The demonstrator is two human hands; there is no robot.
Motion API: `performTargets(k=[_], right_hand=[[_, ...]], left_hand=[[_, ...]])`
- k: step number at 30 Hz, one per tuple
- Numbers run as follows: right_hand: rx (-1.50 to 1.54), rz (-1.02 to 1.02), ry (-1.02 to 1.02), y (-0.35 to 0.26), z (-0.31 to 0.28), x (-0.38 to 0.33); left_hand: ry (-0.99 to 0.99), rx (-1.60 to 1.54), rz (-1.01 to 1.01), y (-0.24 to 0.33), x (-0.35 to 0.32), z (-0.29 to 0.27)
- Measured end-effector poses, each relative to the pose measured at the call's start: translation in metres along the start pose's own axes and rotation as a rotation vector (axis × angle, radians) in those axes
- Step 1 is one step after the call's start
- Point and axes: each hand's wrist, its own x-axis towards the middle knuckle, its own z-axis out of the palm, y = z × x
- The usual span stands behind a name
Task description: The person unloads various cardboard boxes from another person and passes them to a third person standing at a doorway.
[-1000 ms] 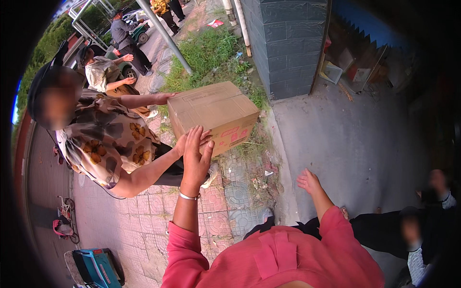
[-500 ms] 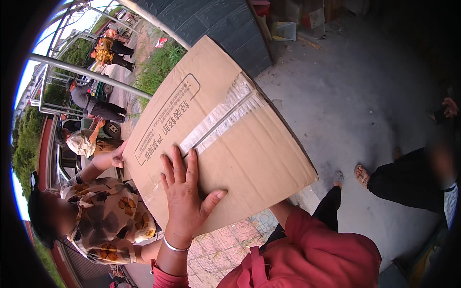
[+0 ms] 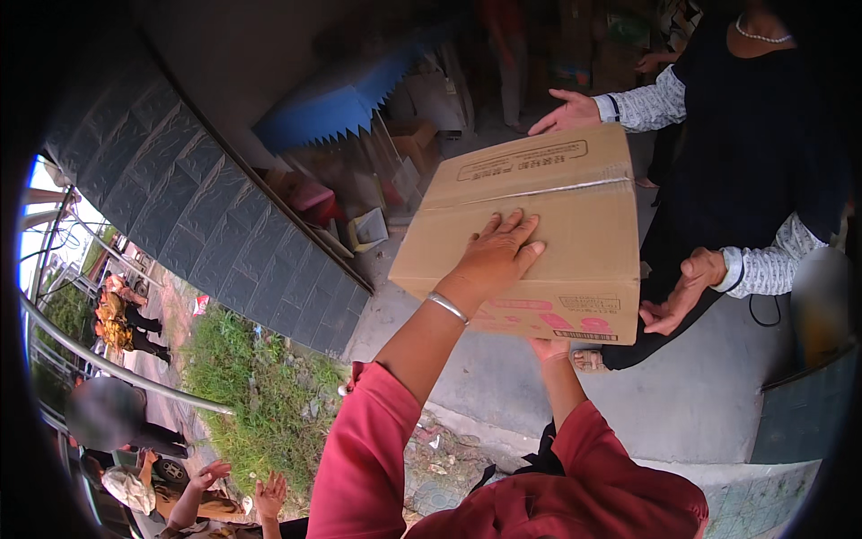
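A closed brown cardboard box with clear tape along its seam is in front of me, held off the ground. My left hand, a silver bangle at its wrist, rests flat on the top face with fingers spread. My right hand is under the near lower edge, supporting the box; its fingers are mostly hidden beneath it. A person in black stands just beyond, with one open hand by the far corner and the other hand beside the right side.
A dark tiled wall runs along the left, with grass at its foot. Behind the box are a blue jagged-edged panel and stacked goods. At lower left, another person's empty hands are raised; more people stand outside.
The box has swung away from the person in the floral shirt, who no longer holds it, towards the person in black. My left hand stays on its top; my right hand has come into view beneath.
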Motion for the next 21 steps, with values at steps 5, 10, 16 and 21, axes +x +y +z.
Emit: performTargets(k=[5,10,16,21], right_hand=[[0.117,-0.002,-0.131,-0.026,0.018,0.007],[-0.158,-0.098,-0.065,-0.018,0.072,0.023],[-0.563,0.157,0.166,0.015,0.071,0.036],[-0.983,0.673,0.302,0.08,-0.036,-0.068]], left_hand=[[-0.045,0.055,0.008,0.046,0.038,0.011],[0.116,-0.072,0.18,0.029,0.044,-0.007],[0.425,-0.155,0.015,-0.015,-0.081,0.006],[0.405,-0.262,-0.501,-0.091,-0.296,0.102]])
